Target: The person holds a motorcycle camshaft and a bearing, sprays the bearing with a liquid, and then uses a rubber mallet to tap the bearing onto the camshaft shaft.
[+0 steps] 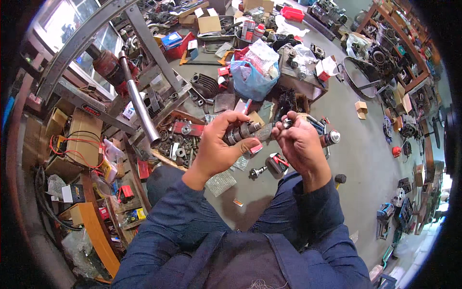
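Observation:
My left hand [216, 147] is wrapped round a short stepped metal shaft [242, 133], thumb below and fingers above. The shaft's narrower end points right, toward my other hand. In my right hand [303, 147], a small shiny metal part [288, 123] is pinched at the fingertips; its exact kind cannot be made out. The two held pieces are apart. Below them on the floor lies another short shaft [258, 172] with a dark end, beside a small red and black box [278, 164].
A spray can [330, 138] lies right of my right hand. Beyond my hands stands a full blue plastic bag [255, 72]. A press frame with a long steel tube [142, 113] rises at the left, above a tray of metal parts [180, 154]. Bubble wrap [221, 183] lies near my knees.

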The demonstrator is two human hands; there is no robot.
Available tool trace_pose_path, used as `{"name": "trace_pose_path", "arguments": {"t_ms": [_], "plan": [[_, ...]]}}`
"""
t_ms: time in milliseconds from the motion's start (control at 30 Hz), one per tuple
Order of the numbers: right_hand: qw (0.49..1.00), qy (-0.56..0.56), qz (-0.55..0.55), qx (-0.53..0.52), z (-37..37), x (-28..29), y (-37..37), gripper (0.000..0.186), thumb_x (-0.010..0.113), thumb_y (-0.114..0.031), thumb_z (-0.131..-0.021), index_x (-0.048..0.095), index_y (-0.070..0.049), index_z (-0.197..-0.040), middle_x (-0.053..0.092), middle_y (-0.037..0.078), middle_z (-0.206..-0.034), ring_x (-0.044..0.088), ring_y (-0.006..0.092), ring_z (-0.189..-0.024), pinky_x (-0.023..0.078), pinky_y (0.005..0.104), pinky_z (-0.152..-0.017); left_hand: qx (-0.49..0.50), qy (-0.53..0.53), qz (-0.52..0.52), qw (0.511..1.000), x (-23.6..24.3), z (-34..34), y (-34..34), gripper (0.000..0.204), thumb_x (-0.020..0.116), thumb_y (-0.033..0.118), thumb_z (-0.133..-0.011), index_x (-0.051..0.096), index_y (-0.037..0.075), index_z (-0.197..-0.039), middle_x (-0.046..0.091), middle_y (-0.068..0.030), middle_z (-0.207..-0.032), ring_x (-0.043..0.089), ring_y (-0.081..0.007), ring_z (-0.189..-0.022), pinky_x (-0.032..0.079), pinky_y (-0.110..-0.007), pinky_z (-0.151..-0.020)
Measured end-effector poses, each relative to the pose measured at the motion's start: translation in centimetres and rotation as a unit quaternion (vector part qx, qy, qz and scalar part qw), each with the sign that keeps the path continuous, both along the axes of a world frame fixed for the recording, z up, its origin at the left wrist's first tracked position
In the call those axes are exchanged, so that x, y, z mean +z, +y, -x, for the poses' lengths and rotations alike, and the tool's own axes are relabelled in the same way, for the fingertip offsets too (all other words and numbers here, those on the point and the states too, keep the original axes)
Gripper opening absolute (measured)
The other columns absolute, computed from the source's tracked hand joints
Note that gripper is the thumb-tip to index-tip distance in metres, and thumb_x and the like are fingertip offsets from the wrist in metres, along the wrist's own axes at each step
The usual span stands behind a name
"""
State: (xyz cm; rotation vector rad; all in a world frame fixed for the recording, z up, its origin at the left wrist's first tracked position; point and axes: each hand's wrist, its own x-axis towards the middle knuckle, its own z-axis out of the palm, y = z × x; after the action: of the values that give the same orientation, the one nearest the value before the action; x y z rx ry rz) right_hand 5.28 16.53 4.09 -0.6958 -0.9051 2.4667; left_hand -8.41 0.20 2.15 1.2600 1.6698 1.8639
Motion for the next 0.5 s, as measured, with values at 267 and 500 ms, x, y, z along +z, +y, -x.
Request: {"name": "trace_pose_path", "arguments": {"t_ms": [267, 500], "plan": [[0.999, 0.011, 0.011, 0.033, 0.5, 0.3, -0.3, 0.025, 0.061, -0.01, -0.096, 0.052, -0.005, -0.118, 0.055, 0.004, -0.093, 0.053, 0.0137, -0.071, 0.048, 0.0237, -0.063, -0.012, 0.052, 0.026, 0.998, 0.2, -0.1, -0.1, 0.044, 0.083, 0.014, -0.082, 0.056, 0.002, -0.115, 0.061, -0.0033, -0.108, 0.059, -0.0095, -0.098, 0.049, -0.026, -0.087], [0.996, 0.012, -0.036, 0.079, 0.1, 0.9, 1.0, 0.035, 0.053, -0.023, -0.1, 0.054, -0.001, -0.127, 0.051, -0.001, -0.084, 0.044, 0.0081, -0.065, 0.035, 0.0207, -0.052, -0.037, -0.136, 0.023, 0.99, 0.5, 0.6, -0.6, 0.037, 0.077, 0.01, -0.086, 0.056, 0.004, -0.115, 0.065, -0.0018, -0.098, 0.059, -0.0045, -0.086, 0.049, -0.021, -0.074]]}}
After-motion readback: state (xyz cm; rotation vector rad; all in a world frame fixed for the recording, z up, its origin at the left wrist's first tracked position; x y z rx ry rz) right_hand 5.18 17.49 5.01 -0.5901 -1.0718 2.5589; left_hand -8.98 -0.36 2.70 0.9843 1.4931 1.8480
